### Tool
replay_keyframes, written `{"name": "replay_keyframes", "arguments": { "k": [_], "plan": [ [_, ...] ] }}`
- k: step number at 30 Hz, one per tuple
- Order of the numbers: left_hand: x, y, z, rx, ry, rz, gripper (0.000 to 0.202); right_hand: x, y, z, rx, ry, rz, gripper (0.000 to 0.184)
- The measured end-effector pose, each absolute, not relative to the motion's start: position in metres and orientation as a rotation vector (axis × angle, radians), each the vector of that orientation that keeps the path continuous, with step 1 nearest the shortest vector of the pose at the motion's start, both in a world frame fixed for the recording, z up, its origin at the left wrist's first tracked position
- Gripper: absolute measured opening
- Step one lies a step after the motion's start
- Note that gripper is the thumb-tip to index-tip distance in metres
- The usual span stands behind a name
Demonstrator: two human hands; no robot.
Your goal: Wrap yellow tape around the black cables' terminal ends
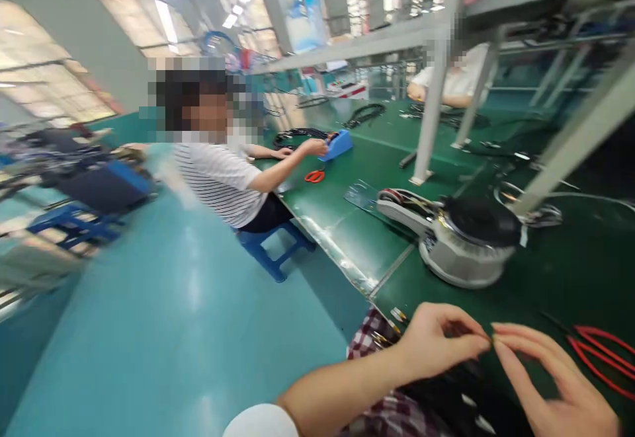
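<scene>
My left hand (441,338) is closed in a pinch, thumb against forefinger, over the near edge of the green table. Facing it, my right hand (550,371) also pinches, and the fingertips of both hands almost meet. Whatever lies between them is too small to make out. Red-handled scissors (600,351) lie to the right of my right hand. Below my hands, dark material (461,394) rests across a checked cloth (391,414). Several metal-tipped connectors (397,321) stick out beside my left wrist.
A round grey-and-black tape dispenser (469,242) stands beyond my hands. Metal posts (434,86) rise from the green table (387,245). At left, a person (223,172) on a blue stool (278,252) reaches toward a blue tape holder (338,145). Another person (459,80) works across the table.
</scene>
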State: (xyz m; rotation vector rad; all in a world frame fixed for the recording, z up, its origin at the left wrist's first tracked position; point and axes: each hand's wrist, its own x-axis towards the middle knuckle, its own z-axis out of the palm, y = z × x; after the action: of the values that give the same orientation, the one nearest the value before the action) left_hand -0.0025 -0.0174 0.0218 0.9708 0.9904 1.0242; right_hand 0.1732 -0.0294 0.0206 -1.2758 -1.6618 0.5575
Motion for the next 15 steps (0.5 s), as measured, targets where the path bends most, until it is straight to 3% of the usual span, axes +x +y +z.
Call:
{"name": "replay_keyframes", "arguments": {
  "k": [7,10,15],
  "plan": [
    [0.001,-0.013,0.028,1.352,1.156,1.158,0.012,0.166,-0.021,0.021,-1.264,-1.471,0.843,0.007],
    [0.001,-0.011,0.025,1.503,1.198,1.203,0.007,0.163,-0.020,0.018,-1.247,-1.382,0.927,0.008],
    [0.004,-0.009,0.020,1.273,1.089,1.098,0.011,0.162,-0.020,0.010,-1.207,-1.168,1.153,0.009]
  ]
}}
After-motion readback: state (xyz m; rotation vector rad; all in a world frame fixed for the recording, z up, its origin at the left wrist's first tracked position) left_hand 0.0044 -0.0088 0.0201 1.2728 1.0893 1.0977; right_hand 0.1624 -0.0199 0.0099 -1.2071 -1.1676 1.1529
